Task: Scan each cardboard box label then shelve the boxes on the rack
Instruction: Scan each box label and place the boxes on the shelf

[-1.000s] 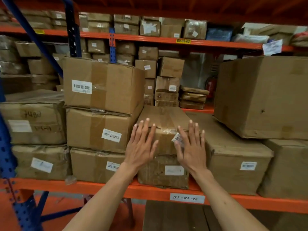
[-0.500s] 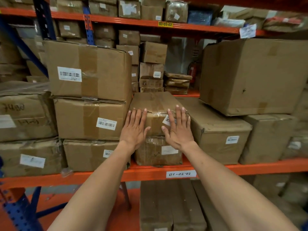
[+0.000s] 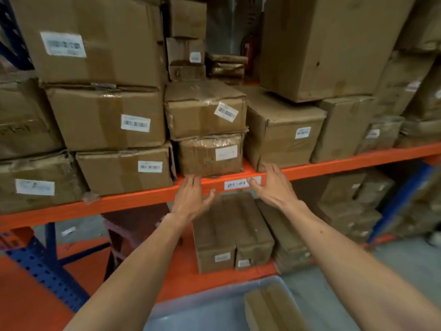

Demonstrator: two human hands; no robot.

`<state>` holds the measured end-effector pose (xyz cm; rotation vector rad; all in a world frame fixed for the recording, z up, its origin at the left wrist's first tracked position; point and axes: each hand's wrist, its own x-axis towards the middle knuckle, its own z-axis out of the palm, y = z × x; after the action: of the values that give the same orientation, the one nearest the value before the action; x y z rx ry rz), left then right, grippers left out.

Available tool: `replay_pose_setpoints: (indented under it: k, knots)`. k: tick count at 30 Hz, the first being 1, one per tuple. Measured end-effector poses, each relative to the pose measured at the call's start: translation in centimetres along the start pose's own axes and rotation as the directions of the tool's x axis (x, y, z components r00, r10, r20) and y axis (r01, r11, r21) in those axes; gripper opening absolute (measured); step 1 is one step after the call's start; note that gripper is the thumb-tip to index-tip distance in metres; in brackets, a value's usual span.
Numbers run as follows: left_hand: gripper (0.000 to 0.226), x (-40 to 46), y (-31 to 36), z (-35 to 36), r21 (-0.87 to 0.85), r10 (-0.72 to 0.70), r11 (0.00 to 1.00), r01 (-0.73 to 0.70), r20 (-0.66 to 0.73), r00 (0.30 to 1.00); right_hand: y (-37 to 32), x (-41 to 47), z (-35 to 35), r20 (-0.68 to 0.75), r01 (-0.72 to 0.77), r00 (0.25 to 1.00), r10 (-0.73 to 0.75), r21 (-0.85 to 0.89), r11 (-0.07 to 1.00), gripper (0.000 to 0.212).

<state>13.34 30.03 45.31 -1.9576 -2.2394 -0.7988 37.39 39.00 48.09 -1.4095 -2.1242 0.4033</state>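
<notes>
Both hands empty, fingers spread: left hand [image 3: 191, 201] & right hand [image 3: 269, 185] at orange steel shelf beam [image 3: 133, 199], just below plastic-wrapped brown cardboard box [image 3: 210, 155] w/ white label [image 3: 226, 152].

grey concrete floor [image 3: 393, 263], dim warehse

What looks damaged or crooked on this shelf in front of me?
The small upper box in the middle stack has a torn left edge and its barcode label is stuck on tilted. The plastic-wrapped box beneath it looks crumpled.
</notes>
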Motion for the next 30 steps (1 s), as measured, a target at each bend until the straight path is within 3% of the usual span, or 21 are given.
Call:
replay_pose_setpoints:
  k: [5, 12, 16, 23, 30]
  knots:
    - [0.067, -5.8, 2.1, 7.9, -0.051, -0.09, 0.992, 0.113, 0.335, 0.938, 7.3, -8.0, 1.9, 0.133, -0.179, 0.973, 0.187, -0.071, 0.981, 0.068]
    - [0.076, -14.2, 6.8, 17.5, 0.009, -0.179, 0.977, 0.215, 0.591, 0.786, 18.6, -17.3, 3.6, 0.305, -0.378, 0.86, 0.409, -0.157, 0.912, 0.074]
    - [0.072, -18.5, 10.0, 23.1, 0.073, -0.189, 0.979, 0.189, 0.663, 0.724, 25.2, -21.6, 5.1, 0.412, -0.406, 0.794, 0.446, -0.185, 0.895, 0.077]
    - [0.08, -28.8, 14.9, 35.0, 0.137, -0.282, 0.949, 0.283, 0.77, 0.573, 36.9, -28.5, 10.9, 0.599, -0.344, 0.679, 0.424, -0.251, 0.905, 0.077]
    - [0.072, -35.6, 16.0, 48.4, 0.107, -0.222, 0.966, 0.234, 0.806, 0.548, 45.7, -34.9, 21.0, 0.636, -0.364, 0.62, 0.458, -0.285, 0.887, 0.088]
